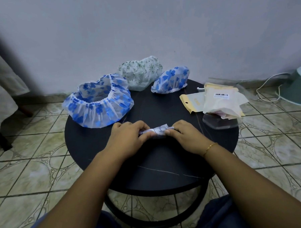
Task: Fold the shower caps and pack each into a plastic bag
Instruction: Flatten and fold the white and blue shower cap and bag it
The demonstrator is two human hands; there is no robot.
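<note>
While both hands, left (130,134) and right (183,134), pinch the folded cap (158,131) mid-table (166,174), we should press each crease flat.

On the black round table (159,169), faintly streaked with pale lines, the large shower cap (98,103) at its far left shows translucent white with bold blue flowers. Behind it, at the table's far edge, a second cap (141,71) is white with fine green sprigs. To the right of that one, a smaller cap (170,81) repeats the blue flowers on white. The folded cap (158,131) at the table's middle looks pale with greyish-blue marks. At the table's right edge, the bags (215,101) are cream, yellow-trimmed, one barcoded. A gold bracelet (210,147) glints. The floor tiles (35,160) are green-beige, ring-patterned.
</note>
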